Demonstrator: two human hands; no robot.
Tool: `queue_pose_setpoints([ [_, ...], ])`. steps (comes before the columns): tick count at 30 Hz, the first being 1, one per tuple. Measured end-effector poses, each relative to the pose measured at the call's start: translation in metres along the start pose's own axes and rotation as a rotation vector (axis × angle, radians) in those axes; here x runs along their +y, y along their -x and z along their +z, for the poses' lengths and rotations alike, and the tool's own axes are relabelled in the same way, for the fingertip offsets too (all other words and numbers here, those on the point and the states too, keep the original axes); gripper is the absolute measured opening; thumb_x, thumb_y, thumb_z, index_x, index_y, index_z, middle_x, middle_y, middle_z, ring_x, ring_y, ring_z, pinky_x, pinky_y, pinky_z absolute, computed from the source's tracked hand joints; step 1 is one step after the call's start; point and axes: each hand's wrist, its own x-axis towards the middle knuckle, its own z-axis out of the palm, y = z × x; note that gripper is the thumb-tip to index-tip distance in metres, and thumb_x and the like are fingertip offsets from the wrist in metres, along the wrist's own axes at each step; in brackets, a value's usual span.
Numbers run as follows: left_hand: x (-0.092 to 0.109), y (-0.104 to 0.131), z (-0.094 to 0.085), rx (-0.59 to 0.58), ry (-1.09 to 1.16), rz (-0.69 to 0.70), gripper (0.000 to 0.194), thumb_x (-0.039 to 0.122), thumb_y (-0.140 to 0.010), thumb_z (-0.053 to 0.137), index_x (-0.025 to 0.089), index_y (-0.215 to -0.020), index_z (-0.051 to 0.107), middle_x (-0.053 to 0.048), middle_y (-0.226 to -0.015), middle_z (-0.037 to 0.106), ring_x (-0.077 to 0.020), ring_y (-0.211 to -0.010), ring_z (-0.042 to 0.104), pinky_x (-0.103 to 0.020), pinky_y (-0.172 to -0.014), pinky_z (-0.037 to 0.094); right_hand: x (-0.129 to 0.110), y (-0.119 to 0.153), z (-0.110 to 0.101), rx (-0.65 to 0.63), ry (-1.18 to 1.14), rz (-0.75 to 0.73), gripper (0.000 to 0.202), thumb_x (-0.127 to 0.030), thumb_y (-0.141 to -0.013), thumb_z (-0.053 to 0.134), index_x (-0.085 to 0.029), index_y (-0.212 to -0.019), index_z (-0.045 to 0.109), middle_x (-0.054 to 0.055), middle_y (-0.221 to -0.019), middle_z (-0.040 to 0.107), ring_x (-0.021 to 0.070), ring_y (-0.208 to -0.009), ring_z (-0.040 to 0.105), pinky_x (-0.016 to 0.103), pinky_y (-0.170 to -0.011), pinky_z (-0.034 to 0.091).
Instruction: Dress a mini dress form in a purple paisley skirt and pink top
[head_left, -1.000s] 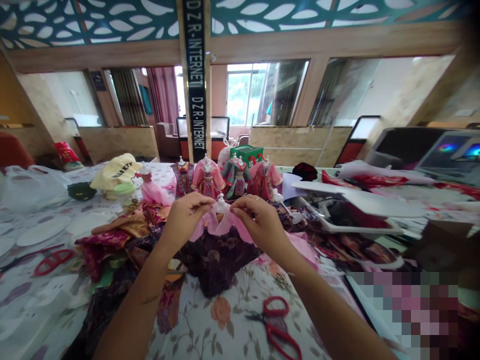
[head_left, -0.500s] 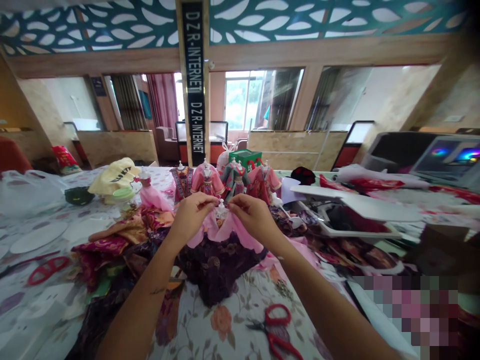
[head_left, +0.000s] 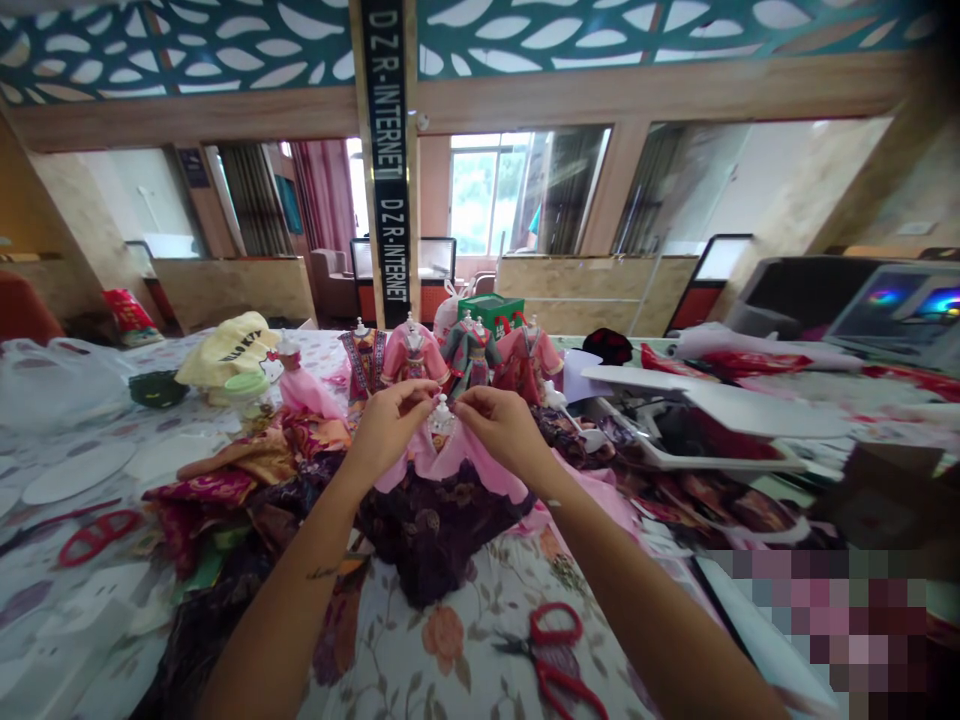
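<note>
A small white doll mannequin (head_left: 442, 408) stands between my hands, with pink fabric (head_left: 487, 468) draped around its front and a dark purple skirt (head_left: 435, 545) spread below. My left hand (head_left: 390, 430) is closed in a pinch on the pink fabric at one side of the mannequin's neck. On the other side, my right hand (head_left: 501, 428) pinches the pink fabric as well. The fingertips hide exactly where the cloth is gripped. Just behind stand several dressed mannequins, among them one in a pink robe (head_left: 410, 362) and one in a green robe (head_left: 471, 362).
Red-handled scissors (head_left: 551, 655) lie on the flowered tablecloth in front, and another red-handled pair (head_left: 97, 537) at the left. Brocade cloth (head_left: 210, 490) is heaped on the left. At the right sits a white open box (head_left: 712, 462); a green box (head_left: 491, 312) stands behind the mannequins.
The view has shifted very slightly. Both hands remain at the mannequin's neck in nearly the same pinch, and the things around them have not moved.
</note>
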Motion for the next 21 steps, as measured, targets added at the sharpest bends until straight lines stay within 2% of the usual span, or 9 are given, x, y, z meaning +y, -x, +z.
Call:
queue_pose_setpoints([
  [5,-0.003,0.000,-0.002,-0.010,-0.054,0.005,0.018,0.028,-0.080,0.056,0.016,-0.086,0.069,-0.004,-0.085,0.070,-0.0184,-0.081,0.063,-0.027,-0.075,0.047,0.005,0.008,0.000,0.035,-0.047,0.010,0.018,-0.024,-0.082,0.051,-0.016,-0.082,0.068,0.004,-0.076,0.070,0.0175,-0.069,0.062,0.027,-0.064,0.045],
  [12,0.001,0.010,-0.006,0.003,-0.044,-0.008,0.027,0.036,-0.083,0.055,0.016,-0.092,0.070,-0.005,-0.093,0.072,-0.0200,-0.089,0.064,-0.028,-0.081,0.046,0.000,0.023,-0.002,0.125,-0.008,-0.097,0.014,-0.026,-0.081,0.058,-0.019,-0.085,0.069,0.004,-0.083,0.071,0.0181,-0.076,0.065,0.028,-0.071,0.047],
  [16,0.003,0.013,-0.005,0.000,0.002,-0.016,0.023,0.031,-0.078,0.062,0.016,-0.093,0.070,-0.006,-0.093,0.072,-0.0194,-0.088,0.064,-0.028,-0.081,0.047,-0.003,0.021,0.001,0.091,0.005,-0.143,0.014,-0.027,-0.081,0.059,-0.019,-0.086,0.070,0.005,-0.086,0.072,0.0186,-0.081,0.065,0.029,-0.075,0.047],
  [21,-0.005,0.013,-0.001,-0.008,0.045,0.006,0.020,0.031,-0.078,0.063,0.017,-0.090,0.070,-0.005,-0.090,0.071,-0.0182,-0.086,0.064,-0.027,-0.079,0.047,-0.001,0.018,0.009,0.103,0.012,-0.124,0.013,-0.026,-0.082,0.059,-0.019,-0.086,0.069,0.004,-0.083,0.071,0.0182,-0.079,0.065,0.028,-0.071,0.047],
])
